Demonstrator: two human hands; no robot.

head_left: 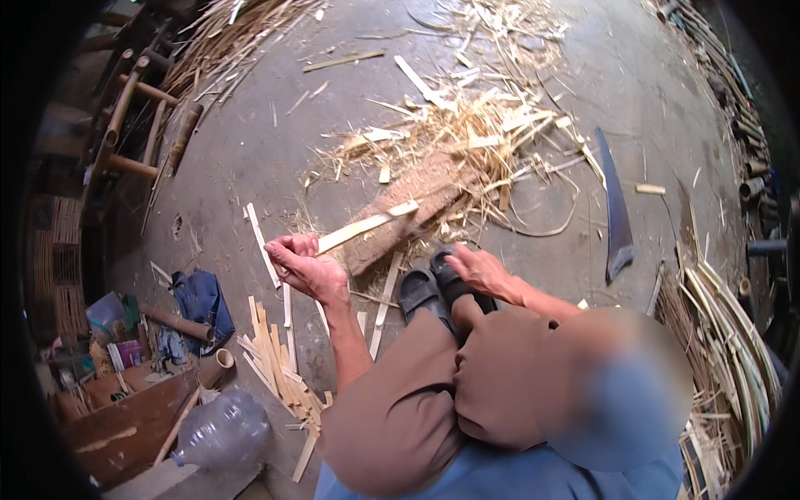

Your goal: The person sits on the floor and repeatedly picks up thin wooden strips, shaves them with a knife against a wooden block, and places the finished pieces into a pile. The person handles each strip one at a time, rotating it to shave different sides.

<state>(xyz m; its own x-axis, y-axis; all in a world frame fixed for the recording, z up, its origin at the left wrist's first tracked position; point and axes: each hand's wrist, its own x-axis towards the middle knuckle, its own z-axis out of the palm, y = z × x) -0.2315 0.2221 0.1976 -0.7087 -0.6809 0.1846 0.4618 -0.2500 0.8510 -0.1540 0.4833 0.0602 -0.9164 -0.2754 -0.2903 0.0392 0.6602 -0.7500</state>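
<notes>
My left hand (pixel 307 265) is closed round the near end of a pale, flat bamboo strip (pixel 367 227). The strip slants up and to the right, over a rough brown wooden block (pixel 379 239) on the floor. Beside my dark sandals (pixel 419 290), my right hand (pixel 482 271) has its fingers curled. A dark smear by its fingertips, close to the strip's far end, is too blurred to name; what this hand holds cannot be made out. Shavings (pixel 467 133) lie heaped over the block's far end.
A handsaw (pixel 615 208) lies on the floor at right. Split strips (pixel 279 358) are piled left of my knees, near a clear plastic bottle (pixel 223 429) and a blue cloth bag (pixel 202 302). Long bamboo strips (pixel 729 333) lie at far right. A bamboo frame (pixel 125 117) stands at back left.
</notes>
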